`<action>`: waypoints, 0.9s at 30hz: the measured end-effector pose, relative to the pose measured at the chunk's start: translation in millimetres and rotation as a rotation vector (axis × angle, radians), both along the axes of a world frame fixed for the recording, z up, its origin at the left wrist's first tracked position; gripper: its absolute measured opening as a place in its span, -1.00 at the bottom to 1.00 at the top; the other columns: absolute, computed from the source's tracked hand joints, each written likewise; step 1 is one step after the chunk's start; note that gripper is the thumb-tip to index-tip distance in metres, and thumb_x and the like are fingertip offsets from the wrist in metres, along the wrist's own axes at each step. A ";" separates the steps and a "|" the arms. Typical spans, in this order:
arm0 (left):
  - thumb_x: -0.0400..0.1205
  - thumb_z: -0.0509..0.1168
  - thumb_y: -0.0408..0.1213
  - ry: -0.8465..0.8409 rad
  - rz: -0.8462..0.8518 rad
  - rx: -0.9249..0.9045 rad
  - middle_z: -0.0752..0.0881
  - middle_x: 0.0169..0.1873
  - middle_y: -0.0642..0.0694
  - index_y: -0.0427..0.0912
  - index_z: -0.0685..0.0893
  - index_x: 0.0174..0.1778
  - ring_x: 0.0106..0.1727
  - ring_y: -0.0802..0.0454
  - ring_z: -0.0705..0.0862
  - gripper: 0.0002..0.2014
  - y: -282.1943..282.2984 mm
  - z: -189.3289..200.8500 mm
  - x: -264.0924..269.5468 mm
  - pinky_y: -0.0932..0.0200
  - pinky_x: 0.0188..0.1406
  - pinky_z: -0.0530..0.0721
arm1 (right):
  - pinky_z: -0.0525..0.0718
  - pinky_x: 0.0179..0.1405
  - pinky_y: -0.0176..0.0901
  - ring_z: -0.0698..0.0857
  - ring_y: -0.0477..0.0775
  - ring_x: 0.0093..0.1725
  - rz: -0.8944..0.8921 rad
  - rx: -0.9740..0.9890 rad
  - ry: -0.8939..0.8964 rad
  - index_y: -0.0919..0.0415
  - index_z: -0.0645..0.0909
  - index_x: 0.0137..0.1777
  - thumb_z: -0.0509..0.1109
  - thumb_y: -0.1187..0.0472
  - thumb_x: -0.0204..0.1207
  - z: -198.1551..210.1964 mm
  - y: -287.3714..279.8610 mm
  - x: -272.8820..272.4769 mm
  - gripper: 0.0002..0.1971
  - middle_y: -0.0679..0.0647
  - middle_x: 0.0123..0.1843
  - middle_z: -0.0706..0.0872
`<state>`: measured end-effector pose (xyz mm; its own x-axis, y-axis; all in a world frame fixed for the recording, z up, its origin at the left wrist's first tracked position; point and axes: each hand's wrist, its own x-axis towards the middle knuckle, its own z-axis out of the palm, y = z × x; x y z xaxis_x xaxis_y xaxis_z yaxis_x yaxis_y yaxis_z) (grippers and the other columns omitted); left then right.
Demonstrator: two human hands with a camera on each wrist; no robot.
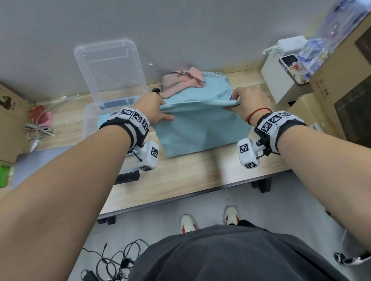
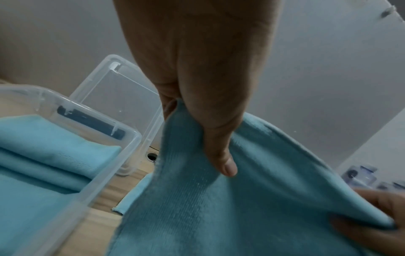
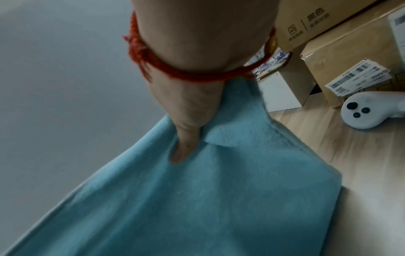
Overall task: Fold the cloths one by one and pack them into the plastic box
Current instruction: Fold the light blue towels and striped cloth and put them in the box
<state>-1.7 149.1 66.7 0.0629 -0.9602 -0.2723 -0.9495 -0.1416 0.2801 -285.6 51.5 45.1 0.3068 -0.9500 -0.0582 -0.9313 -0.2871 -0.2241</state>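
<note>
The blue cloth hangs half-folded between my left hand and right hand, each pinching a corner; left of my grip the plastic box holds one folded cloth; beyond it, pink cloths wait

Two hands: a left hand and a right hand. Two blue cloths: one blue cloth on the table, one folded blue cloth in the single plastic box. One pink cloth. Two shoes.
</note>
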 end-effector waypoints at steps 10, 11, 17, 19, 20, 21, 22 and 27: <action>0.51 0.33 0.28 0.368 0.292 -0.018 0.66 -0.22 0.00 -0.12 0.75 -0.14 -0.12 0.03 0.60 -0.52 -12.1 -6.7 -1.8 0.18 -0.12 0.53 | 0.31 -0.31 -0.09 0.54 0.15 -0.20 0.193 0.213 -0.108 0.15 0.56 -0.24 0.25 -0.18 0.63 -6.4 -20.7 -31.4 -0.59 0.09 -0.30 0.59; 0.54 0.30 0.28 0.365 0.296 -0.025 0.69 -0.20 -0.01 -0.16 0.77 -0.13 -0.09 0.02 0.62 -0.49 -14.1 -6.5 -4.5 0.18 -0.10 0.56 | 0.34 -0.25 -0.13 0.57 0.15 -0.16 0.198 0.222 -0.097 0.13 0.60 -0.20 0.28 -0.13 0.64 -8.1 -25.8 -33.6 -0.65 0.10 -0.24 0.63; 0.68 0.27 0.00 0.260 0.308 -0.148 0.75 0.18 -0.22 -0.19 0.77 0.17 0.25 -0.17 0.66 -0.64 -32.0 -2.2 -14.5 0.11 0.19 0.54 | 0.37 -0.17 -0.14 0.63 0.22 -0.05 0.117 0.182 -0.085 0.26 0.68 -0.01 0.30 0.03 0.65 -7.4 -54.3 -43.6 -0.72 0.20 -0.15 0.66; 0.73 0.20 -0.07 0.254 0.336 -0.248 0.76 0.08 -0.29 -0.28 0.75 0.14 0.14 -0.21 0.68 -0.64 -39.5 6.5 -18.7 0.14 0.03 0.49 | 0.44 -0.17 -0.10 0.64 0.19 -0.05 0.039 0.142 -0.236 0.31 0.66 -0.03 0.31 -0.05 0.63 -1.6 -66.1 -45.0 -0.63 0.17 -0.16 0.63; 0.74 0.18 -0.07 0.258 0.364 -0.302 0.76 0.03 -0.28 -0.29 0.74 0.10 0.08 -0.18 0.67 -0.63 -43.7 12.0 -19.9 0.15 -0.01 0.47 | 0.45 -0.17 -0.08 0.61 0.15 -0.11 -0.006 0.111 -0.315 0.33 0.64 -0.08 0.32 -0.12 0.61 3.4 -72.4 -45.6 -0.57 0.17 -0.20 0.62; 0.74 0.17 -0.04 0.279 0.394 -0.350 0.75 -0.03 -0.27 -0.28 0.74 0.05 0.00 -0.14 0.66 -0.62 -48.5 17.3 -19.4 0.16 -0.05 0.45 | 0.42 -0.22 -0.08 0.56 0.11 -0.19 -0.055 0.071 -0.393 0.31 0.62 -0.18 0.34 -0.17 0.57 10.0 -78.7 -45.7 -0.53 0.15 -0.27 0.58; 0.72 0.17 0.04 0.324 0.430 -0.392 0.72 -0.15 -0.26 -0.23 0.74 -0.05 -0.10 -0.11 0.63 -0.60 -53.3 21.7 -17.7 0.14 -0.09 0.46 | 0.37 -0.27 -0.11 0.50 0.07 -0.25 -0.111 0.037 -0.474 0.22 0.56 -0.29 0.37 -0.20 0.54 17.2 -84.7 -44.7 -0.55 0.07 -0.36 0.53; 0.52 0.32 0.26 0.736 0.654 -0.616 0.33 -0.56 0.05 -0.03 0.41 -0.55 -0.44 0.03 0.28 -0.49 -69.8 45.2 -18.8 0.13 -0.42 0.29 | 0.35 -0.39 -0.27 0.41 -0.12 -0.38 -0.268 -0.096 -0.844 0.00 0.32 -0.41 0.37 -0.21 0.54 54.7 -104.0 -34.3 -0.55 -0.19 -0.44 0.41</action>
<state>-20.5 79.3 112.0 0.6168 -0.7854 0.0529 -0.3246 -0.1925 0.9261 -319.9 -52.5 99.8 -0.0218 -0.9852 0.1699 -0.5053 -0.1358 -0.8522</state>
